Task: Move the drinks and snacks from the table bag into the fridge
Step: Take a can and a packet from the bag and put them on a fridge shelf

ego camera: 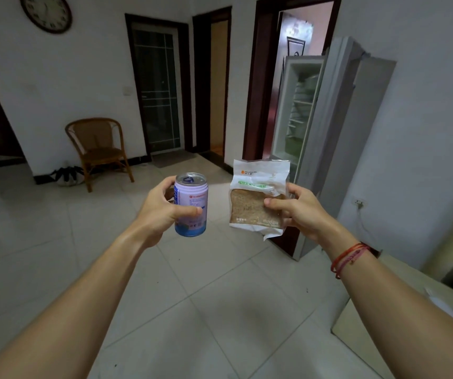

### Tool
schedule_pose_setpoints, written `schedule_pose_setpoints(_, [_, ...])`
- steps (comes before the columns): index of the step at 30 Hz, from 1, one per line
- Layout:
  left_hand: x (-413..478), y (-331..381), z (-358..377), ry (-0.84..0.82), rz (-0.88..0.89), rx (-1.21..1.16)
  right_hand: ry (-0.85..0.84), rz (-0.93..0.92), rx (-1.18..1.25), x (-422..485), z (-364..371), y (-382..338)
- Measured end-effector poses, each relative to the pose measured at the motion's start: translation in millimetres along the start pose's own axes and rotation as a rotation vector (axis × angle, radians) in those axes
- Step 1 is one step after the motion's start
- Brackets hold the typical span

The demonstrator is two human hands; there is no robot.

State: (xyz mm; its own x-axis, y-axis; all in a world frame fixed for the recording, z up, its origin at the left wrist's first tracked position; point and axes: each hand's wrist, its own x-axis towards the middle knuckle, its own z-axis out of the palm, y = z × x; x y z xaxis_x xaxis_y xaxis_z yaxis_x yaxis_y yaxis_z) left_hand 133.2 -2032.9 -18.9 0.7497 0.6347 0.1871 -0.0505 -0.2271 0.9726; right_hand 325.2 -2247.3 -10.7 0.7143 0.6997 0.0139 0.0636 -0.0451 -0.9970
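Out over the tiled floor, the left hand (162, 212) is wrapped around an upright can (191, 205) and the right hand (299, 212) pinches a bread packet (258, 198). Ahead on the right the fridge (326, 138) stands open; best to shelve the can first, keeping it upright, then lay the packet flat.

Single head view, worn at head height, facing forward and down over both outstretched forearms. Tiled floor (219, 310) fills lower frame; open fridge (304, 110) ahead right, near; doorways and far wall beyond.
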Motion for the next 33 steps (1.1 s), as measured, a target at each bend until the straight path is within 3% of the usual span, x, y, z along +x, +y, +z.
schedule_pose_setpoints(19, [340, -56, 31, 0.036, -0.06, -0.014, -0.013, 0.012, 0.005, 354, -42, 21])
schedule_pose_setpoints(33, [596, -127, 24, -0.084, -0.061, 0.018, 0.093, -0.011, 0.021, 588, -37, 42])
